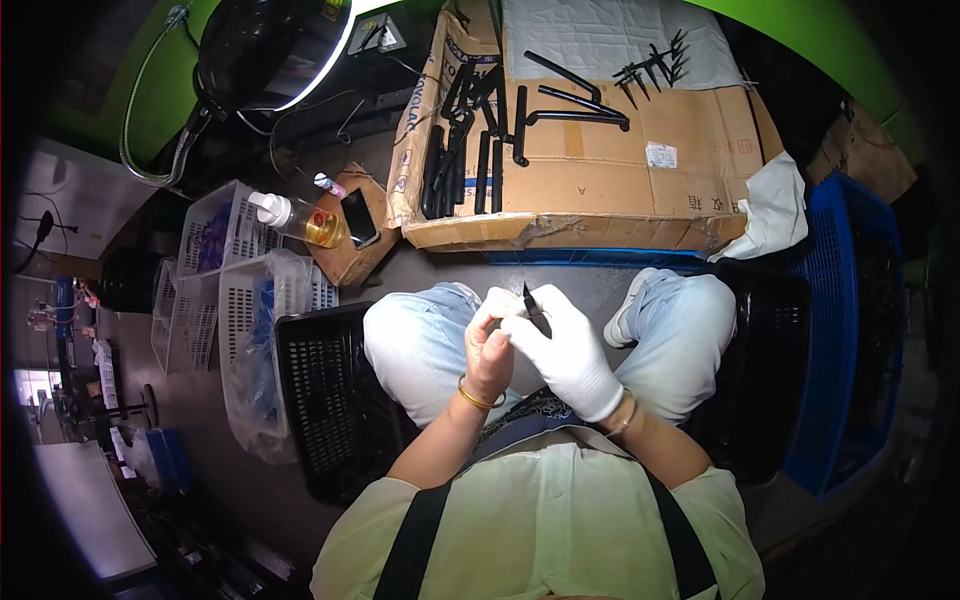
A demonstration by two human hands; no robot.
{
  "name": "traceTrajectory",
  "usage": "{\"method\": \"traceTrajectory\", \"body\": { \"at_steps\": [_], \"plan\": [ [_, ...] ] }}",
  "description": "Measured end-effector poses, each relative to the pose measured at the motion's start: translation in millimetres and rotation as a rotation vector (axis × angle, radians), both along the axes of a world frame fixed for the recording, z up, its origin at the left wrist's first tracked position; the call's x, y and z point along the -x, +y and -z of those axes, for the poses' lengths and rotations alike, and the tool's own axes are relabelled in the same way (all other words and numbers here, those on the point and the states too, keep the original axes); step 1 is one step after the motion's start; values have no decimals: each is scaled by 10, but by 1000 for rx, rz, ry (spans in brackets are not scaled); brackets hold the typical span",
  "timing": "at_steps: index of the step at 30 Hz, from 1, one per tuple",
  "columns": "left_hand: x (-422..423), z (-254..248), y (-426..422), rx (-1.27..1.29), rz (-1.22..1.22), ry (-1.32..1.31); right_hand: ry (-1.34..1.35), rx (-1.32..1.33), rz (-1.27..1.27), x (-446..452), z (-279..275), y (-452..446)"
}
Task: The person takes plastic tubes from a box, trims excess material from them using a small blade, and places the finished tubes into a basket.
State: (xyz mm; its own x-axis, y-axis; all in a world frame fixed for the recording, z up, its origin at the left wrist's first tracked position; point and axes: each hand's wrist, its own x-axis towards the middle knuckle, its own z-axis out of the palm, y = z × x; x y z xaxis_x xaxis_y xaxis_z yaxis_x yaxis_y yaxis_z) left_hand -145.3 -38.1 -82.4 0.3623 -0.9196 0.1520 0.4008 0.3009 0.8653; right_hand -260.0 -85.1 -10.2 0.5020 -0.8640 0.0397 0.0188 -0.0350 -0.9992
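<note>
My right hand (566, 352), in a white knitted glove, is closed around a slim black tool with a pointed tip (534, 308). The tip points away from me; whether it is a pen or a knife I cannot tell. My left hand (487, 347) has white covering on some fingertips and a gold-coloured bracelet at the wrist. Its fingers are pinched together against the right hand's fingertips, and whatever lies between them is hidden. Both hands are held above my lap, between my knees.
Ahead lies a cardboard box (600, 170) bearing black tubes (497, 176), bent black bars (575, 118) and thin black spiky parts (652, 70). To the left are a pump bottle (312, 222), a phone (359, 216) and a black crate (325, 400). A blue crate (840, 330) stands right.
</note>
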Motion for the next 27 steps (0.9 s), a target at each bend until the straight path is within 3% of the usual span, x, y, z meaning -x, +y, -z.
{"method": "traceTrajectory", "body": {
  "at_steps": [2, 4, 5, 7, 8, 9, 11, 14, 17, 21, 25, 27],
  "plan": [
    [-49, 114, 1, 56, 76, 115, 79, -27, -31, -14, 84, -71],
    [-61, 40, -70, 128, 135, 253, 220, 430, 20, 69, 326, -146],
    [-44, -96, -104, 40, 93, 454, 291, 651, 90, 112, 447, -180],
    [-257, -118, -131, 29, 227, 855, 231, 44, 52, 219, 335, -107],
    [-342, -51, -161, 26, 284, 995, 219, 86, 35, 250, 314, -46],
    [-436, 40, -219, 19, 396, 1120, 327, 193, -169, 345, 388, 86],
    [-467, 59, -265, -1, 473, 1190, 586, 198, -341, 412, 356, 246],
    [-451, 25, -296, -14, 536, 1131, 609, 122, -387, 445, 482, 360],
    [-369, -22, -311, -25, 443, 1119, 578, 114, -341, 458, 502, 369],
    [-64, -135, -288, -216, 240, 794, 501, 63, -270, 473, 491, 335],
    [289, 74, -113, -430, 392, 577, 413, -38, -157, 531, 566, 231],
    [208, 135, -80, -371, 390, 382, 419, -144, -168, 526, 477, 217]
  ]
}}
